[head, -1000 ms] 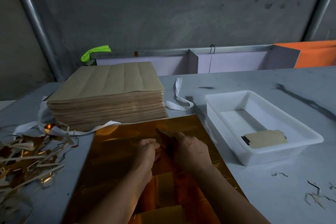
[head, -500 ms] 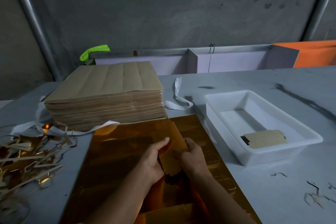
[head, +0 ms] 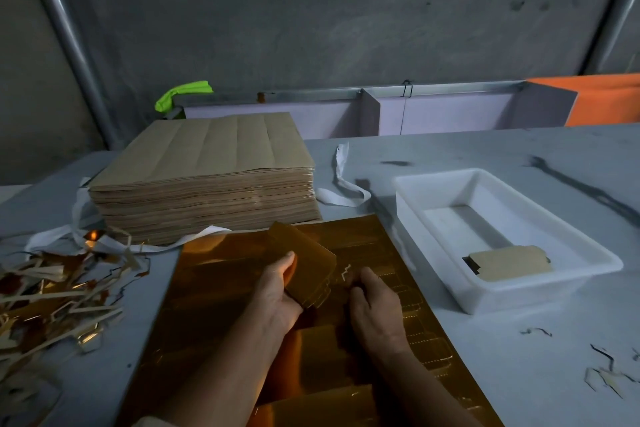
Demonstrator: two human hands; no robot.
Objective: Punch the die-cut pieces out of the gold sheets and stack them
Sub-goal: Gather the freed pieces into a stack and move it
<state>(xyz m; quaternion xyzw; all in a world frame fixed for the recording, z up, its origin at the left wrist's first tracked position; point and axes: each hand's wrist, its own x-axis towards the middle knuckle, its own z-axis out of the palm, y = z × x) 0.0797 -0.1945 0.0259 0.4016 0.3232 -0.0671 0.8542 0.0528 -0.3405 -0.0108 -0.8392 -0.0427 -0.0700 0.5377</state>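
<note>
A shiny gold sheet (head: 221,288) lies flat on the table in front of me, scored with die-cut outlines. My left hand (head: 277,291) grips a punched-out gold piece (head: 304,263), tilted up off the sheet. Just to its right, my right hand (head: 375,302) rests on the sheet with its fingers curled down onto the card; whether it pinches anything is hidden. Inside the white tray (head: 588,253) at the right lies a small stack of punched pieces (head: 509,263), brown side up. Behind the sheet stands a thick stack of uncut sheets (head: 204,177), brown backs up.
A heap of gold and brown offcut strips (head: 52,298) covers the table at the left. White strapping (head: 343,184) lies beside the tall stack. Small scraps (head: 602,371) lie at the right front. A low grey wall (head: 443,111) closes the table's far edge.
The gold piece has come free of the sheet and risen in my left hand, which shifted left with it. My right hand let go of it and dropped onto the sheet.
</note>
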